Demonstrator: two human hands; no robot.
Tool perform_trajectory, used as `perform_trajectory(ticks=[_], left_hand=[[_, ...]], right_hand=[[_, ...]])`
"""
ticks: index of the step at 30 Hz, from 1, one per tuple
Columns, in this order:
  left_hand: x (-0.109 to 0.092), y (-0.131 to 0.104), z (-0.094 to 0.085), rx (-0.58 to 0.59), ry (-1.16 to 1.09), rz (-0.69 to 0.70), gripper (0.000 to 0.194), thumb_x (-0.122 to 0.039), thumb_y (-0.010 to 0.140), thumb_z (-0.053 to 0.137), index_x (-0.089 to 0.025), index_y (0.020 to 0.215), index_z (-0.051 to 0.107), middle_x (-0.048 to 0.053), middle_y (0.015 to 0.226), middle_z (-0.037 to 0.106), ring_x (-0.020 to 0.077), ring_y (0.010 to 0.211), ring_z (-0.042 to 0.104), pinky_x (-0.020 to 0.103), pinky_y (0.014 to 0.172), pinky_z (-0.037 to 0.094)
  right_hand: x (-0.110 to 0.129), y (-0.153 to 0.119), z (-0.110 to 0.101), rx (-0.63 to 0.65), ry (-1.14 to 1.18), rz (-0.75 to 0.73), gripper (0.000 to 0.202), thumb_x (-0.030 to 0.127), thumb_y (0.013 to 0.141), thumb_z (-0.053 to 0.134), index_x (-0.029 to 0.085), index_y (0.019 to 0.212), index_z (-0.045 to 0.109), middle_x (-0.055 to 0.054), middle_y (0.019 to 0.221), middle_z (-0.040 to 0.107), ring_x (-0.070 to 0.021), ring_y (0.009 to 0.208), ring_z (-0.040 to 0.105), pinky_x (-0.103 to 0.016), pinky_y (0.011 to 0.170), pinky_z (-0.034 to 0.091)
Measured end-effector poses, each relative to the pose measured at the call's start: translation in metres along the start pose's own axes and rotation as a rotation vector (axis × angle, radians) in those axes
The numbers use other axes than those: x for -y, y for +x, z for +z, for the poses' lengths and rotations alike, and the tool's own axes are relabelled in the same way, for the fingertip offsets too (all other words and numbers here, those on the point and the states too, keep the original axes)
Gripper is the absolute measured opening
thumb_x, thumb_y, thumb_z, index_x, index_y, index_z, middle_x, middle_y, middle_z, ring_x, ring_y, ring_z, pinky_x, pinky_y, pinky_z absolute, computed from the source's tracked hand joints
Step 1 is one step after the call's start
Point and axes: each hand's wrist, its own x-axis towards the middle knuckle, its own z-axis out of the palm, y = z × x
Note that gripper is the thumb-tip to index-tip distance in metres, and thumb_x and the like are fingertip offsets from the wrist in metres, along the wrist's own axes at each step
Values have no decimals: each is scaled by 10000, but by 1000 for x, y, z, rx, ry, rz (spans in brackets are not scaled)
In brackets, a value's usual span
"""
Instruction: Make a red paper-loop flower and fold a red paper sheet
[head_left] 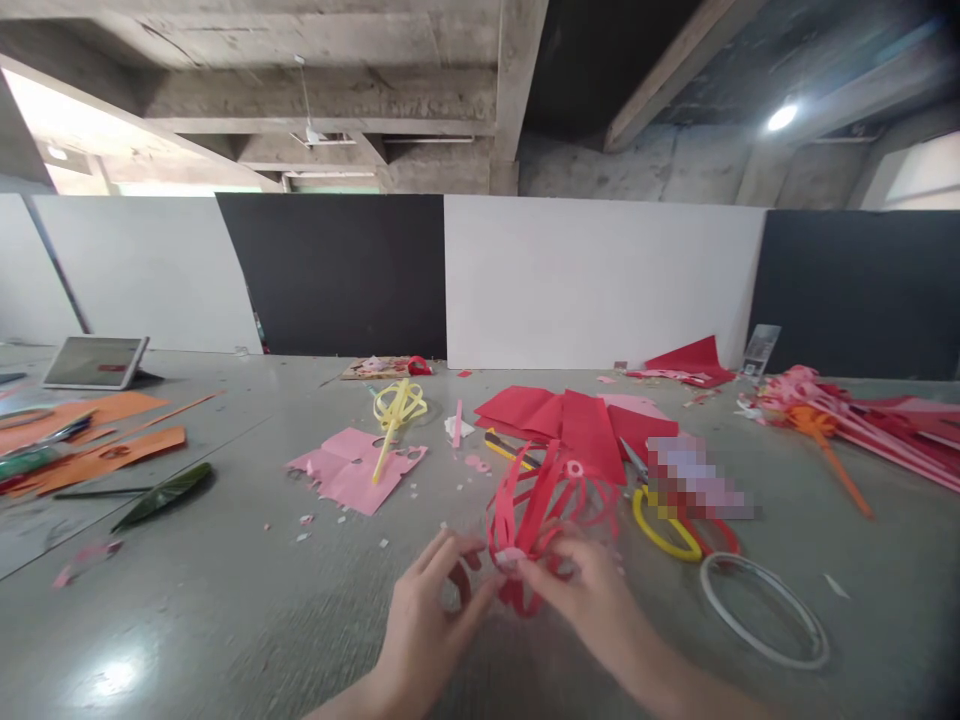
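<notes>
A red ball of curved paper strips [531, 500] stands at the centre front, with a pale pink patch low on its near side. My right hand [589, 590] pinches its strips near that patch. My left hand [439, 600] is at the ball's left edge, thumb reaching toward the patch, the other fingers curved and apart from the thumb. Behind the ball lie folded red paper [581, 425] and a yellow and black cutter [501, 445]. Scissors with yellow and red handles [671, 535] lie to the right.
A roll of tape [765, 612] lies at the right front. Pink paper [352, 470] and a yellow strip ball [400, 405] are left of centre. Orange paper [120, 460], a green leaf shape [166, 495] and a tablet [97, 362] are farther left. Pink and red strips [847, 410] lie far right.
</notes>
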Motion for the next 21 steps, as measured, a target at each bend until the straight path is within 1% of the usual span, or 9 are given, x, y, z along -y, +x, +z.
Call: perform_trajectory(ticks=[4, 8, 11, 14, 16, 18, 20, 21], left_hand=[[0, 1, 1, -12, 12, 99, 91, -235, 831, 533, -213, 917, 556, -3, 760, 543, 104, 582, 534, 210, 584, 438], [1, -1, 1, -27, 23, 152, 64, -180, 841, 509, -203, 877, 556, 3, 755, 549, 100, 588, 523, 187, 559, 427], [2, -3, 1, -28, 37, 184, 90, -140, 847, 477, -191, 847, 551, 10, 739, 550, 105, 617, 528, 185, 574, 423], [0, -5, 2, -14, 49, 202, 123, -129, 853, 450, -185, 831, 558, 14, 731, 560, 105, 624, 535, 182, 582, 420], [0, -3, 2, -20, 64, 195, 140, -143, 857, 439, -182, 807, 563, 12, 713, 563, 102, 609, 533, 178, 573, 417], [4, 5, -4, -57, 104, 170, 165, -177, 857, 436, -182, 757, 567, 2, 674, 560, 102, 588, 530, 179, 565, 416], [16, 19, -18, -131, 190, 97, 190, -230, 840, 453, -187, 696, 569, -9, 635, 558, 109, 571, 536, 191, 566, 420], [26, 28, -28, -186, 258, 24, 183, -262, 816, 480, -190, 674, 570, -11, 636, 569, 117, 575, 546, 204, 578, 427]], right_hand=[[6, -2, 0, 39, -2, -53, 216, 301, 765, 575, 198, 578, 603, -6, 706, 643, -179, 739, 598, -281, 741, 421], [5, -3, 1, 42, -52, -60, 177, 288, 747, 592, 187, 603, 611, -12, 689, 634, -187, 727, 590, -298, 735, 423], [2, -3, 1, 39, -65, -63, 158, 273, 740, 594, 183, 611, 609, -20, 711, 632, -188, 736, 585, -294, 716, 428], [0, -3, 3, 31, -74, -71, 171, 276, 737, 595, 186, 592, 604, -14, 681, 625, -179, 711, 585, -284, 702, 431], [-2, -2, 3, 20, -79, -75, 179, 296, 735, 598, 188, 592, 608, -12, 670, 623, -176, 700, 586, -277, 689, 431], [-3, 1, 1, 17, -99, -55, 189, 330, 740, 594, 192, 615, 623, -12, 684, 629, -176, 702, 588, -270, 670, 429], [-3, 6, -7, 18, -137, -7, 227, 372, 744, 583, 193, 610, 625, -10, 682, 630, -178, 690, 587, -265, 644, 424], [-2, 10, -13, 21, -158, 20, 246, 393, 742, 579, 195, 606, 626, -8, 674, 630, -178, 679, 586, -263, 630, 421]])
